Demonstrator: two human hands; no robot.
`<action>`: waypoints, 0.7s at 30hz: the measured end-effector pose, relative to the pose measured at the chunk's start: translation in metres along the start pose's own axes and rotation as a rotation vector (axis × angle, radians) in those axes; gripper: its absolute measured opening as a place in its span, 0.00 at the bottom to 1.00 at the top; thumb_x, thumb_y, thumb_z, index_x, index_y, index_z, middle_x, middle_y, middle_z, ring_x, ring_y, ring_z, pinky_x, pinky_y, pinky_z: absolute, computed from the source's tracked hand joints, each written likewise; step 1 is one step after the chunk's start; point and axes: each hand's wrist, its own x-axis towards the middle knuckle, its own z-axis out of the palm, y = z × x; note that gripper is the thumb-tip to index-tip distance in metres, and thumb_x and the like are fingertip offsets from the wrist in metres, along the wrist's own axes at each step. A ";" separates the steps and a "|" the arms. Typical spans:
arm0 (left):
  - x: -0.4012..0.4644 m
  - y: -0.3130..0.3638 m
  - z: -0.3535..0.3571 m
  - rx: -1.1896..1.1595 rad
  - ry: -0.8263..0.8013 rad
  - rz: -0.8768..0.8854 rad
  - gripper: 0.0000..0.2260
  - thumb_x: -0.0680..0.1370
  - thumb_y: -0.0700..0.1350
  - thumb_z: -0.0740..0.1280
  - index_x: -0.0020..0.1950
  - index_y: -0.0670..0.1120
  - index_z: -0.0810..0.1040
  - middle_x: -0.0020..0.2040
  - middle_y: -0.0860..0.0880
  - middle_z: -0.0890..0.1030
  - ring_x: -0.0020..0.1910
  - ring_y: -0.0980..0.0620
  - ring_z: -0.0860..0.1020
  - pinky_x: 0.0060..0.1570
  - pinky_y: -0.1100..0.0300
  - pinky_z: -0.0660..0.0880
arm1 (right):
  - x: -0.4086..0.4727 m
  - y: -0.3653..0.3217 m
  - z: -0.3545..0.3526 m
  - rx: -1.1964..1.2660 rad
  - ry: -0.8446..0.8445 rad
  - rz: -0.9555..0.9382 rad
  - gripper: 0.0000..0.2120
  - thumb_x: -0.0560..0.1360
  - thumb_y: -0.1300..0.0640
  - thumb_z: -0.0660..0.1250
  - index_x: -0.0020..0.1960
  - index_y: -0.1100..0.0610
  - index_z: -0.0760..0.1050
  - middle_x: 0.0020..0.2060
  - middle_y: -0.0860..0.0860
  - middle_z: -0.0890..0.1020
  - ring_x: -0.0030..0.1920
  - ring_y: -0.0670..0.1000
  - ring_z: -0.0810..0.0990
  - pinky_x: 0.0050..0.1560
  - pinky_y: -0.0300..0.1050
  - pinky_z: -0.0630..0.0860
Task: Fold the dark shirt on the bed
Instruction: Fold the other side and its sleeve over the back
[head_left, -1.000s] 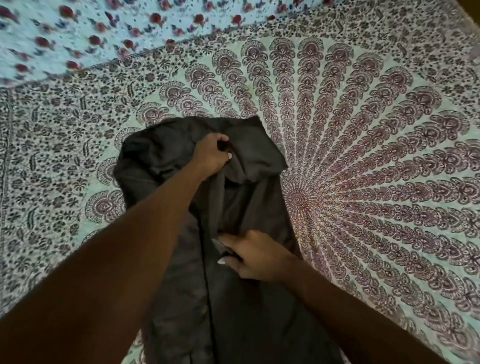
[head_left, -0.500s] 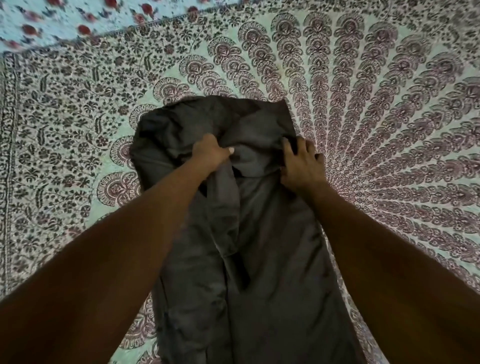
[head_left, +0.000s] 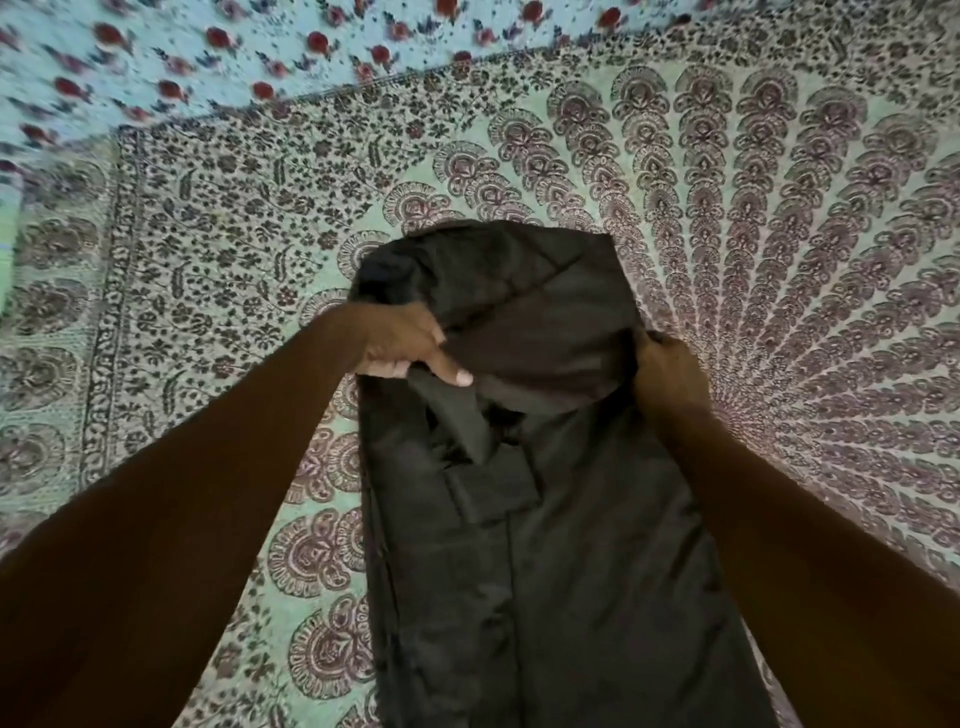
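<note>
The dark shirt (head_left: 561, 545) lies lengthwise on the bed as a long narrow strip running from the bottom of the view up to the middle. Its far end is doubled back towards me into a flap. My left hand (head_left: 402, 345) grips the left edge of that flap, thumb on top of the cloth. My right hand (head_left: 670, 371) holds the flap's right edge, fingers curled round the fabric. A chest pocket shows just below the flap.
The bed is covered by a mint-green sheet (head_left: 779, 260) with a dark mandala print that spreads out on all sides of the shirt. A pale blue sheet with red flowers (head_left: 234, 47) lies along the far side.
My left hand moved from the shirt's middle to its left edge and my right hand closed on the right edge. The far end now lies folded over as a wider flap.
</note>
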 end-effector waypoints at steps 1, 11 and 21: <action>-0.003 -0.005 -0.004 0.039 0.024 -0.008 0.07 0.71 0.33 0.75 0.48 0.36 0.83 0.46 0.43 0.87 0.46 0.49 0.86 0.46 0.59 0.83 | 0.001 -0.004 -0.003 -0.018 -0.010 0.007 0.17 0.81 0.63 0.56 0.68 0.61 0.73 0.58 0.65 0.78 0.58 0.67 0.78 0.55 0.58 0.75; -0.024 -0.037 -0.026 0.027 0.103 0.059 0.23 0.69 0.29 0.71 0.63 0.42 0.75 0.57 0.41 0.82 0.51 0.46 0.82 0.45 0.54 0.82 | 0.003 -0.048 -0.011 -0.205 -0.103 0.145 0.17 0.82 0.63 0.54 0.66 0.62 0.75 0.62 0.64 0.77 0.63 0.67 0.78 0.60 0.62 0.75; -0.008 -0.067 -0.061 0.324 0.664 0.197 0.15 0.78 0.52 0.70 0.36 0.47 0.74 0.36 0.45 0.78 0.41 0.48 0.77 0.45 0.55 0.70 | -0.002 -0.050 0.008 -0.104 -0.217 0.232 0.27 0.82 0.58 0.53 0.79 0.63 0.53 0.74 0.65 0.63 0.73 0.67 0.65 0.67 0.66 0.68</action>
